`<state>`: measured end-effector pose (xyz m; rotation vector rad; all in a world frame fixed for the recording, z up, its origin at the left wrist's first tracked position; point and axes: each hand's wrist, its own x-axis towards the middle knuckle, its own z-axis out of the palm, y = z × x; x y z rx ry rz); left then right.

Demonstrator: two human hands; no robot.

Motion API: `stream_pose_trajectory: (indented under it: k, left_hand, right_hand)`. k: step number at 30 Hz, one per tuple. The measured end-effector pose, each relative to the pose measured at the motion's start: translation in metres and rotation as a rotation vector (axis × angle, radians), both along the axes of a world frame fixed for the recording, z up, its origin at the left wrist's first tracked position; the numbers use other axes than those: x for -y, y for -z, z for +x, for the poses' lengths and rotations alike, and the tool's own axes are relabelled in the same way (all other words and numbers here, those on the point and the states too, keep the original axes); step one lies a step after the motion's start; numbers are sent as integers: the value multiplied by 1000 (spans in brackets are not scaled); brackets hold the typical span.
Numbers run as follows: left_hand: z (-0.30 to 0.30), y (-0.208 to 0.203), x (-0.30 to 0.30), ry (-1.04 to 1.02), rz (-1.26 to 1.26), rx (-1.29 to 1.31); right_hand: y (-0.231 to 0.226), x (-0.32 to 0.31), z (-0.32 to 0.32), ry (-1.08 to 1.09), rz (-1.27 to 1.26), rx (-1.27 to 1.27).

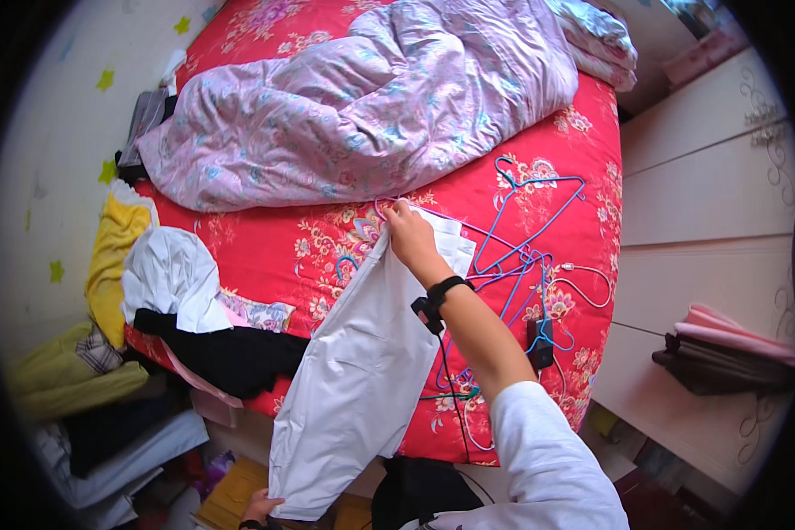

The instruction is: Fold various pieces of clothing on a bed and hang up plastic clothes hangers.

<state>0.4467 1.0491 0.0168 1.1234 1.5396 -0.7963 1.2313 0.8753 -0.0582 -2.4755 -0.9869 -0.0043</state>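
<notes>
A pair of white trousers (349,362) is stretched out over the front edge of the bed, one end on the bedspread and the other hanging past the edge. At the far end, my right hand (411,237) is closed on the cloth, close to a purple hanger (481,228) lying partly under the trousers. My left hand (261,507) pinches the near lower corner; only part of it shows at the bottom. Blue hangers (539,231) lie loose to the right of my right forearm. A black band with a cable circles my right wrist.
A lilac quilt (327,124) is heaped across the red floral bedspread (247,243). Left are a white garment (172,274), black cloth (238,358) and yellow cloth (115,252). A black device (540,343) with a white cable lies right. Pale cabinets (698,203) flank the bed.
</notes>
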Motion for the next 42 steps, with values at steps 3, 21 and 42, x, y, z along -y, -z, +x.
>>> stream_pose_trajectory:
  k: [3, 21, 42]
  left_hand:
    - [-30, -6, -12, 26, 35, 21]
    - [24, -25, 2, 62, 72, -82]
    - [31, -39, -6, -40, 104, -188]
  right_hand:
    - [-9, 0, -19, 193, 44, -168]
    - [72, 121, 18, 888, 389, -423]
    - [32, 121, 38, 317, -141, -225]
